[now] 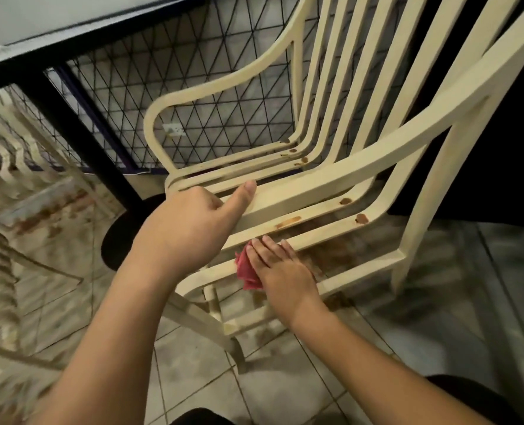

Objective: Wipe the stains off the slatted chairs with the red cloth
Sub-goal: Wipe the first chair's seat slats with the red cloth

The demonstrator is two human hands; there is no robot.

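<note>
Head view: red cloth (246, 269) beneath right hand (283, 273)

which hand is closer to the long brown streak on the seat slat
Right. The right hand presses the red cloth just below the streak; the left hand grips the armrest up and to its left.
</note>
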